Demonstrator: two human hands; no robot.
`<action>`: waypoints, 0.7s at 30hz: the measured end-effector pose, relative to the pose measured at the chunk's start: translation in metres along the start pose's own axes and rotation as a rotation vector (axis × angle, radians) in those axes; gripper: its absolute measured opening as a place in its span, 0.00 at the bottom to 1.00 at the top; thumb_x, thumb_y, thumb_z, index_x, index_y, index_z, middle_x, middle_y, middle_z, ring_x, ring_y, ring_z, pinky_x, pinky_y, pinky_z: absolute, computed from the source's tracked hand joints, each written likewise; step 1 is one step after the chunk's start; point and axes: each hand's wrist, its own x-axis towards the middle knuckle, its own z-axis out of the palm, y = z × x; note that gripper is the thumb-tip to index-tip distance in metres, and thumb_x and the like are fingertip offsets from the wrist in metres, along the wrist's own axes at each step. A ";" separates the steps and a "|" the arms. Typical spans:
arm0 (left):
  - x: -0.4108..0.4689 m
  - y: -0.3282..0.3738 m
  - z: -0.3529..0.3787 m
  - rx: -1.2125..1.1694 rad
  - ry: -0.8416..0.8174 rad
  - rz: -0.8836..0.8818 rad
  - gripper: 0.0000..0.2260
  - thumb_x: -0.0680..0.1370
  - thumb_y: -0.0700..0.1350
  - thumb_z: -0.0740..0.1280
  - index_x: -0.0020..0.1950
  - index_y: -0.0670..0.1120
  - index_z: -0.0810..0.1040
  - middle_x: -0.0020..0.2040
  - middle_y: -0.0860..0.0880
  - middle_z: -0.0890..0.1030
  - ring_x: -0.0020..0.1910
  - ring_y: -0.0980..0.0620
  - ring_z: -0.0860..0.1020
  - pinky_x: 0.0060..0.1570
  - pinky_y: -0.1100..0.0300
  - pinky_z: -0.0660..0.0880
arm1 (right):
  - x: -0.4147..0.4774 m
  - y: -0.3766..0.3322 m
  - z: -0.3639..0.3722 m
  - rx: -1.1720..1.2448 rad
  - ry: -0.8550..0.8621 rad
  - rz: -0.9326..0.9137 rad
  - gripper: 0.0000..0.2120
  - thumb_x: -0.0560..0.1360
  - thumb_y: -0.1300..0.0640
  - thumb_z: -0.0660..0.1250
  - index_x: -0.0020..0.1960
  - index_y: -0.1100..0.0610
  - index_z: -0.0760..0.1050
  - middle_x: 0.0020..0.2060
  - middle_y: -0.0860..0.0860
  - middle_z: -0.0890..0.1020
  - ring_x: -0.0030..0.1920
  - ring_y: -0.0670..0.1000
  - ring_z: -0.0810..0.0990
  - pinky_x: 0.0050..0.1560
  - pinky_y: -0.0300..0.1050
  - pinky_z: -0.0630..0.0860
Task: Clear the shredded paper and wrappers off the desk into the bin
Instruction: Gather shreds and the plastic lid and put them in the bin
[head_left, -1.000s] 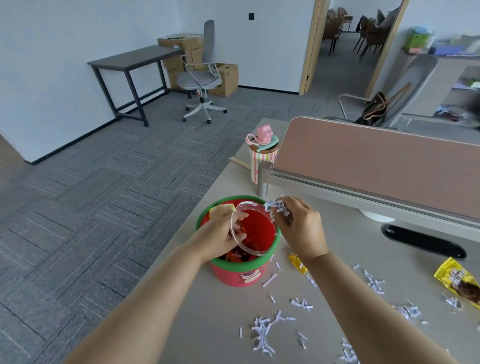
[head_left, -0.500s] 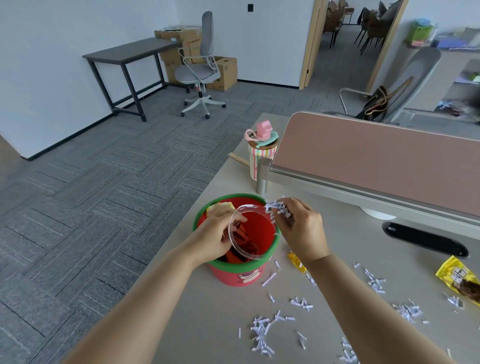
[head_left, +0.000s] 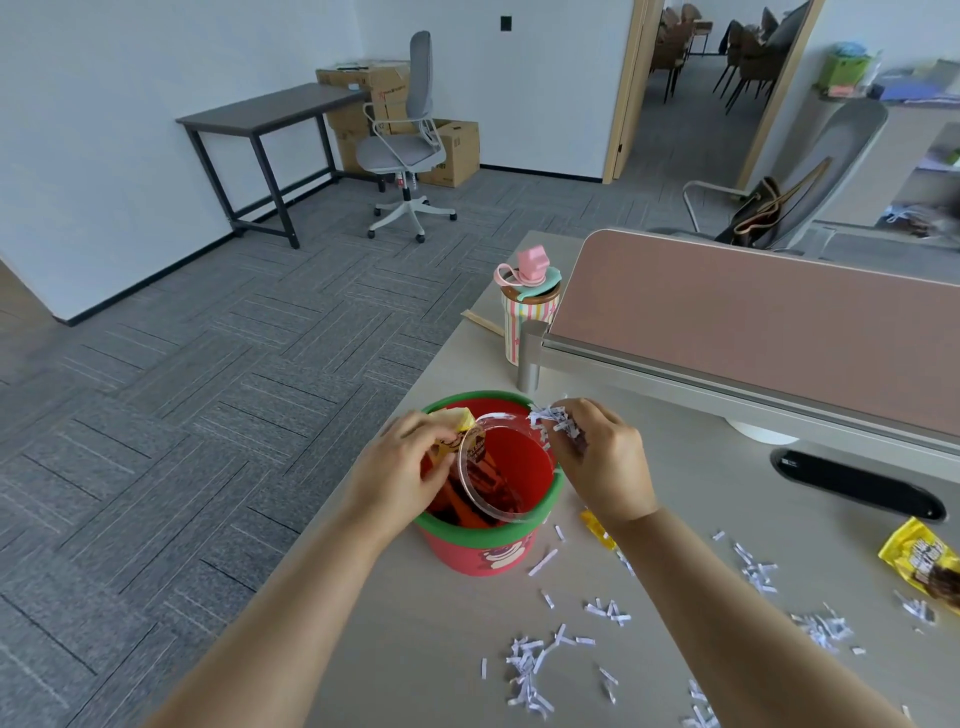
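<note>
A small red bin with a green rim stands on the desk near its left edge. My left hand holds a clear round lid tilted over the bin's mouth, with a yellow wrapper pinched under its fingers. My right hand is closed on a clump of shredded paper at the bin's far rim. More paper shreds lie scattered on the desk in front. A yellow snack wrapper lies at the right edge. A small yellow wrapper peeks out beside my right wrist.
A striped cup with a pink lid stands behind the bin beside a pink desk divider. A black oval cable port sits in the desk on the right. The desk's left edge drops to grey carpet.
The lid in my left hand has tipped further over the bin. My right hand with the shreds has stayed at the rim. The view shifted slightly.
</note>
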 end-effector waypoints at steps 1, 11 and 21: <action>-0.006 -0.003 0.000 0.027 0.043 -0.041 0.13 0.71 0.50 0.60 0.48 0.46 0.79 0.49 0.49 0.78 0.44 0.49 0.76 0.40 0.57 0.73 | 0.003 -0.003 0.002 -0.006 0.005 -0.007 0.08 0.66 0.67 0.71 0.45 0.65 0.78 0.38 0.59 0.83 0.34 0.59 0.80 0.38 0.41 0.74; -0.065 -0.017 0.002 -0.280 -0.151 -0.289 0.37 0.72 0.62 0.58 0.74 0.44 0.52 0.73 0.54 0.53 0.71 0.60 0.52 0.64 0.74 0.50 | 0.015 -0.022 0.058 -0.216 -0.291 -0.184 0.09 0.61 0.66 0.73 0.40 0.61 0.77 0.32 0.56 0.79 0.34 0.59 0.79 0.22 0.44 0.74; -0.070 -0.019 0.007 -0.007 -0.199 -0.188 0.47 0.67 0.74 0.55 0.74 0.43 0.49 0.74 0.51 0.48 0.71 0.60 0.46 0.68 0.57 0.48 | 0.017 -0.026 0.056 0.077 -0.816 0.115 0.28 0.67 0.44 0.71 0.64 0.50 0.68 0.59 0.52 0.73 0.58 0.53 0.71 0.59 0.49 0.69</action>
